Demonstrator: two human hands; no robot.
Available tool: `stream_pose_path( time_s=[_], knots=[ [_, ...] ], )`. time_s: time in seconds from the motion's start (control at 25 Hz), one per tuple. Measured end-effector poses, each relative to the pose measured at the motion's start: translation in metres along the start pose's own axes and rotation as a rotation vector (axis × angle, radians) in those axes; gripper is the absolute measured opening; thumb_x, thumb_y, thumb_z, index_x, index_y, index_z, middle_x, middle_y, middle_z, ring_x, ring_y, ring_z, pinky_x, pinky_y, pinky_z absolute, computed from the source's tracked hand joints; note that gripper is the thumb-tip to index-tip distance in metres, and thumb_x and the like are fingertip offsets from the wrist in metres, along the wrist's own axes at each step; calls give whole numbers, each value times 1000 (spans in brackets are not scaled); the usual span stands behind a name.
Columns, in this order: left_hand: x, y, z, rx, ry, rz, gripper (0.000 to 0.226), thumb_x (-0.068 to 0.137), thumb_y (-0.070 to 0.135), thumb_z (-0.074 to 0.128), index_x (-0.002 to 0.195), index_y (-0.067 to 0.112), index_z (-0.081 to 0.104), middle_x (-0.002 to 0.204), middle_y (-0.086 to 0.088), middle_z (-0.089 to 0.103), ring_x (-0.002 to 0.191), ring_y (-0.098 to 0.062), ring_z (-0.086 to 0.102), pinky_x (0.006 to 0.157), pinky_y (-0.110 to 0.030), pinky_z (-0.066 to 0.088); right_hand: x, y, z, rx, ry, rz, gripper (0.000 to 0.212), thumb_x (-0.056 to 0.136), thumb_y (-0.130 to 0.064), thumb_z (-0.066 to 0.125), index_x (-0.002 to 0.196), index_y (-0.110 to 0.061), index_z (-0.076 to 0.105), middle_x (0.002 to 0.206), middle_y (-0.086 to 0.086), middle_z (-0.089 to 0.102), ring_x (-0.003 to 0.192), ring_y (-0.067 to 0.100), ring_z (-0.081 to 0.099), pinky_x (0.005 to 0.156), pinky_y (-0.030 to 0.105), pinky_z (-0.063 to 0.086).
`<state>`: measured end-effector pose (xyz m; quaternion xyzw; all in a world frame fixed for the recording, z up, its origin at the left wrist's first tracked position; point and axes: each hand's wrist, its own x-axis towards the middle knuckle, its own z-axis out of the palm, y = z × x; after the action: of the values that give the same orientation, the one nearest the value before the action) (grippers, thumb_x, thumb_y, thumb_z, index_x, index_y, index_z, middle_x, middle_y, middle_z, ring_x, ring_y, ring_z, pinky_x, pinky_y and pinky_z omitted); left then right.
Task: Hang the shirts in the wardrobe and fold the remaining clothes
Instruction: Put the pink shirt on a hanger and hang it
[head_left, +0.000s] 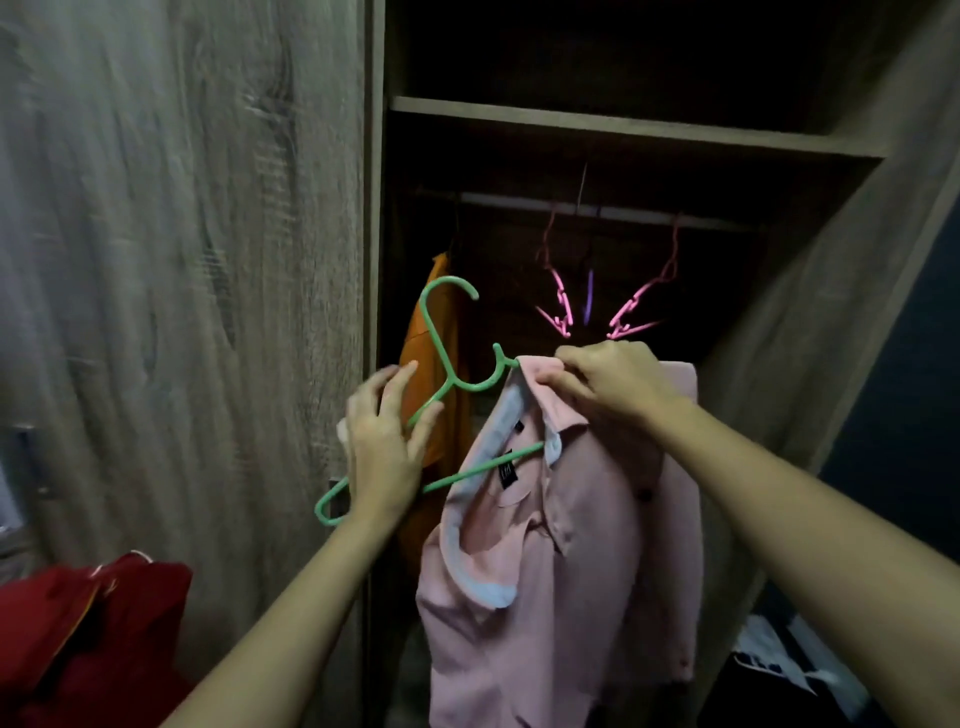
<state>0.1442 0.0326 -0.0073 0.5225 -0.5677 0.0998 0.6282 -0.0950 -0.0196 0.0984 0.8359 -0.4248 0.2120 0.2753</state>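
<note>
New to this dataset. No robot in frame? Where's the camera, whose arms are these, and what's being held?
There is no robot here. A person works with bare hands, and the one picture comes from a wide-angle camera worn on their head, looking forward and down. That is why both forearms reach in from the bottom edge.

The left hand holds a green hanger. The right hand has a pinching grip on the collar of a pink shirt, and one end of the hanger sits inside that collar.

Ahead is an open wardrobe. An orange garment hangs inside on the left, and empty pink clip hangers hang from the rail. A red garment lies at lower left.
</note>
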Motion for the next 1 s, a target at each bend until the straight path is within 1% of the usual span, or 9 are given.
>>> stream_pose_path(
  time_s=[0.12, 0.24, 0.36, 0.44, 0.52, 0.6, 0.72, 0.88, 1.0],
  knots=[
    [-61, 7, 21, 186, 114, 137, 25, 81, 34, 56, 105, 27, 57, 118, -10, 39, 107, -27, 40, 87, -42, 35, 4, 5, -4, 36, 107, 90, 66, 76, -70, 15, 74, -17, 54, 74, 5, 69, 76, 31, 66, 55, 28, 27],
    [-97, -8, 42, 268, -379, -146, 31, 80, 36, 59, 111, 36, 61, 130, -10, 39, 118, -29, 35, 93, -49, 36, 1, 15, -14, 75, 199, 172, 62, 78, -69, 18, 71, -17, 50, 71, 6, 67, 74, 33, 64, 55, 29, 27],
    [-68, -23, 46, -187, -749, -506, 57, 71, 28, 69, 124, 32, 52, 122, -2, 53, 115, -22, 52, 96, -30, 42, -11, 25, -18, 87, 222, 140, 56, 81, -66, 24, 70, -17, 51, 67, 6, 66, 70, 32, 64, 54, 30, 32],
    [-43, -33, 45, -276, -657, -572, 55, 57, 31, 72, 111, 24, 61, 108, 0, 62, 106, -22, 61, 91, -26, 47, -25, 35, -15, 55, 238, 106, 58, 82, -66, 26, 71, -16, 54, 63, 6, 65, 64, 31, 65, 51, 31, 39],
    [-26, -35, 40, -410, -500, -581, 26, 66, 24, 73, 91, 25, 69, 96, 1, 67, 98, -24, 64, 85, -21, 48, -40, 44, -8, 20, 265, 102, 63, 85, -69, 24, 72, -15, 55, 58, 5, 63, 56, 29, 63, 48, 29, 40],
    [-20, -30, 39, -486, -429, -546, 15, 75, 17, 68, 85, 26, 74, 89, 1, 71, 89, -25, 65, 84, -34, 49, -49, 49, -1, 20, 276, 131, 58, 86, -65, 29, 71, -14, 53, 54, 4, 60, 51, 30, 62, 47, 29, 39],
    [-15, -18, 33, -261, -382, -447, 18, 74, 8, 70, 89, 16, 72, 87, -7, 71, 83, -20, 65, 80, -35, 51, -59, 60, 1, 22, 296, 194, 51, 84, -58, 33, 71, -12, 51, 53, 9, 59, 50, 35, 60, 47, 31, 37],
    [8, -17, 14, 37, -519, -242, 11, 69, 20, 73, 69, 11, 66, 67, -3, 61, 67, -16, 59, 61, -17, 42, -83, 87, -1, -4, 318, 188, 71, 87, -69, 16, 72, -10, 52, 54, 12, 61, 47, 35, 60, 45, 31, 37],
    [23, -17, 5, 92, -606, -180, 12, 71, 19, 70, 60, 17, 68, 67, -1, 56, 68, -18, 56, 56, -10, 34, -97, 93, 8, 1, 312, 175, 58, 89, -68, 13, 74, -18, 40, 53, 10, 61, 45, 33, 60, 41, 30, 39]
  ],
)
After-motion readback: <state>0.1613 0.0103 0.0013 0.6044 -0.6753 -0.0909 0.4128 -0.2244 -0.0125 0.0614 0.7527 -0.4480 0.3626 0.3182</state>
